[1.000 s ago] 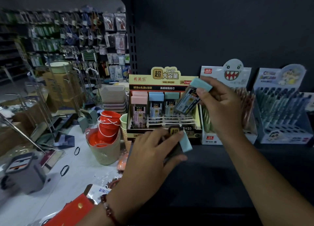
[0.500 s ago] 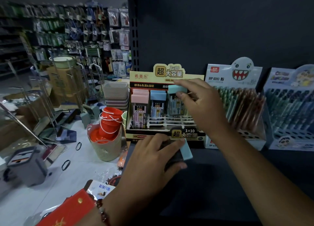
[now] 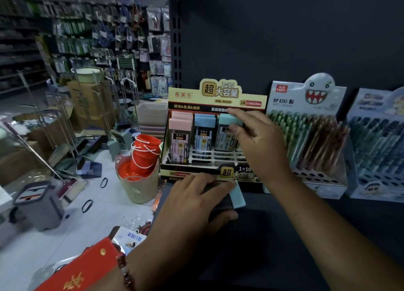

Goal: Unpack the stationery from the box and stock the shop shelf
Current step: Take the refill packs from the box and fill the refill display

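Your right hand (image 3: 258, 146) pinches a teal case (image 3: 229, 127) into the display (image 3: 196, 137); tilt it and neighbours topple. Your left hand (image 3: 192, 203) (below the display) grips another case (image 3: 237, 195).

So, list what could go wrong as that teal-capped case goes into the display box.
The right hand pinches the teal-capped case by its cap only; it might slip or miss its slot in the display box. The left hand loosely holds more cases at the shelf edge; one could drop to the floor.
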The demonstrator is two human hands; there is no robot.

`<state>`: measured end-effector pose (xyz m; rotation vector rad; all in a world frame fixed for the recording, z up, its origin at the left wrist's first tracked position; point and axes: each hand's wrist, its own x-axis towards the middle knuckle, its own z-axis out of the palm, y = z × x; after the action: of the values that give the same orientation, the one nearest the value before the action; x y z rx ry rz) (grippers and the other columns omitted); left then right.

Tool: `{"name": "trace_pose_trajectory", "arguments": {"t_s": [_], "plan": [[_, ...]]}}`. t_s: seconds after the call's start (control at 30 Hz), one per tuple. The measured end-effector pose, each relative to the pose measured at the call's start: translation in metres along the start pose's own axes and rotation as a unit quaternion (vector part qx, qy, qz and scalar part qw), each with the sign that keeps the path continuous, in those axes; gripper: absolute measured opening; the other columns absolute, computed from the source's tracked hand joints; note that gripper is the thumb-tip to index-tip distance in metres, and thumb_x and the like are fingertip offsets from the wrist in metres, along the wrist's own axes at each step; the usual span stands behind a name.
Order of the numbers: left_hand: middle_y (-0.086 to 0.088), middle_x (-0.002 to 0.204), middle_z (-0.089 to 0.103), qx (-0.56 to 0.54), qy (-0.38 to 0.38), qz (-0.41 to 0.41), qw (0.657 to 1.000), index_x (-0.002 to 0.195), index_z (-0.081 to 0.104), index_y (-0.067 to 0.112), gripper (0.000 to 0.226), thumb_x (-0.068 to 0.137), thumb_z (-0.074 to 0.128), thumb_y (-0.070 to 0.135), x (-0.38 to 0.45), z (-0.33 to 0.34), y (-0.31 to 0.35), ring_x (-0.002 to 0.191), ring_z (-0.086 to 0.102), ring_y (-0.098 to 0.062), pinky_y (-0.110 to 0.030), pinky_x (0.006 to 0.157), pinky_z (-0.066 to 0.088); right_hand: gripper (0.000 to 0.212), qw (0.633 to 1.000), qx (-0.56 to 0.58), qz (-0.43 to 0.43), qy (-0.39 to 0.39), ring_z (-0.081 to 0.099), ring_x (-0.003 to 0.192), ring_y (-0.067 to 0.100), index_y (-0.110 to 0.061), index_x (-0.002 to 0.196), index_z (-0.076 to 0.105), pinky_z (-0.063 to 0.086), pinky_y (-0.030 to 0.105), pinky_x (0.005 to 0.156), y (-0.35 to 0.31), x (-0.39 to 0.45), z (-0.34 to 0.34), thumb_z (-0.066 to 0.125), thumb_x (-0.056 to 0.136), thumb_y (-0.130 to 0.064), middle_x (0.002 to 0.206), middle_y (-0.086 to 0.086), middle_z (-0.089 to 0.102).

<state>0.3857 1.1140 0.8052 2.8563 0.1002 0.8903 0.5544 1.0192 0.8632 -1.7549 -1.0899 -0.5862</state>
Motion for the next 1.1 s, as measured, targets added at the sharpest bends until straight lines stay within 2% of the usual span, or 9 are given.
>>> {"name": "trace_pose_trajectory", "arguments": {"t_s": [0.23,0.4,0.5,0.6,0.7,0.8,0.9,1.1], "plan": [[0.010,0.114,0.056,-0.004,0.001,-0.001,1.000,0.133,0.052,0.038,0.054,0.087,0.045,0.064,0.000,-0.002,0.002,0.103,0.046,-0.010,-0.025,0.082,0.041,0.035,1.000,-0.023,-0.006,0.010,0.052,0.094,0.001,-0.019,0.133,0.061,0.041,0.011,0.078,-0.001,0.002,0.000,0.056,0.098,-0.011,0.107,-0.010,0.057],[0.010,0.114,0.056,-0.007,-0.005,-0.011,1.000,0.133,0.053,0.039,0.055,0.086,0.045,0.065,0.001,-0.002,0.002,0.102,0.046,-0.008,-0.025,0.081,0.041,0.035,1.000,-0.017,0.006,-0.003,0.050,0.095,-0.003,-0.019,0.132,0.062,0.037,0.003,0.080,-0.002,0.004,-0.001,0.055,0.098,-0.011,0.108,-0.010,0.057],[0.011,0.112,0.055,-0.016,-0.002,-0.012,1.000,0.132,0.054,0.038,0.054,0.085,0.046,0.065,0.002,-0.002,0.003,0.101,0.046,-0.008,-0.024,0.080,0.041,0.037,0.999,-0.030,0.009,-0.015,0.047,0.093,-0.002,-0.021,0.135,0.059,0.035,0.002,0.078,-0.002,0.008,-0.001,0.052,0.099,-0.010,0.106,-0.010,0.054],[0.012,0.113,0.053,-0.024,-0.009,-0.012,1.000,0.134,0.053,0.039,0.055,0.086,0.046,0.065,0.001,-0.002,0.003,0.103,0.046,-0.008,-0.024,0.084,0.041,0.039,0.999,-0.038,0.005,-0.025,0.047,0.088,0.001,-0.021,0.136,0.058,0.036,0.007,0.074,-0.001,0.010,-0.001,0.049,0.100,-0.009,0.103,-0.008,0.052],[0.013,0.117,0.052,-0.039,-0.019,-0.016,0.999,0.135,0.051,0.040,0.054,0.087,0.047,0.064,0.001,-0.005,0.003,0.107,0.047,-0.008,-0.027,0.088,0.045,0.040,0.999,-0.036,0.013,-0.033,0.046,0.080,-0.006,-0.022,0.137,0.057,0.034,0.005,0.069,-0.002,0.012,-0.005,0.047,0.101,-0.010,0.101,-0.010,0.051],[0.013,0.117,0.052,-0.045,-0.023,-0.018,0.999,0.136,0.051,0.040,0.053,0.088,0.047,0.063,0.001,-0.007,0.003,0.107,0.048,-0.010,-0.029,0.089,0.046,0.039,0.999,-0.029,0.016,-0.037,0.046,0.082,-0.014,-0.021,0.137,0.056,0.033,0.003,0.069,-0.003,0.012,-0.007,0.047,0.101,-0.011,0.097,-0.016,0.050],[0.014,0.117,0.052,-0.039,-0.024,-0.021,0.999,0.136,0.050,0.040,0.054,0.088,0.046,0.064,0.001,-0.008,0.003,0.107,0.048,-0.010,-0.028,0.088,0.045,0.039,0.999,-0.019,0.019,-0.041,0.046,0.081,-0.015,-0.022,0.137,0.057,0.031,0.002,0.068,-0.003,0.013,-0.007,0.048,0.101,-0.011,0.095,-0.025,0.047],[0.014,0.119,0.052,-0.045,-0.022,-0.018,0.999,0.137,0.049,0.040,0.053,0.088,0.049,0.063,0.001,-0.007,0.003,0.108,0.048,-0.010,-0.028,0.088,0.045,0.039,0.998,0.008,0.030,-0.050,0.049,0.082,-0.014,-0.026,0.134,0.060,0.033,0.002,0.068,-0.003,0.015,-0.008,0.051,0.100,-0.010,0.096,-0.024,0.053]]}}
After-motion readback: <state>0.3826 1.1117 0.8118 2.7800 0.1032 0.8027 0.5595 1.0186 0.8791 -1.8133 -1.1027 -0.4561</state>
